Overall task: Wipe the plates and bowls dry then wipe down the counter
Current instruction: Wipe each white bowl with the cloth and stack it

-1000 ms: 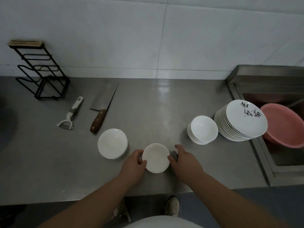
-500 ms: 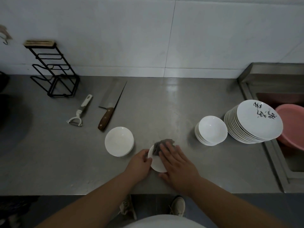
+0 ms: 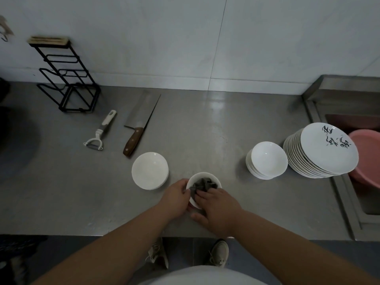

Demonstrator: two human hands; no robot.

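A small white bowl (image 3: 205,176) sits near the front edge of the steel counter (image 3: 205,124). My left hand (image 3: 174,197) grips its left rim. Inside the bowl my right hand (image 3: 216,206) presses a crumpled grey cloth (image 3: 202,185); much of the bowl is hidden under both hands. Another white bowl (image 3: 150,170) stands just to the left. A stack of white bowls (image 3: 266,160) and a stack of white plates (image 3: 322,151) with black writing stand at the right.
A cleaver (image 3: 140,124) with a wooden handle and a white peeler (image 3: 100,132) lie at the back left. A black wire rack (image 3: 63,79) stands by the wall. A sink with a pink basin (image 3: 368,159) is at the right edge.
My right hand brought the grey cloth from beside the bowl onto it, then pushed it down inside. The left hand stayed on the rim.
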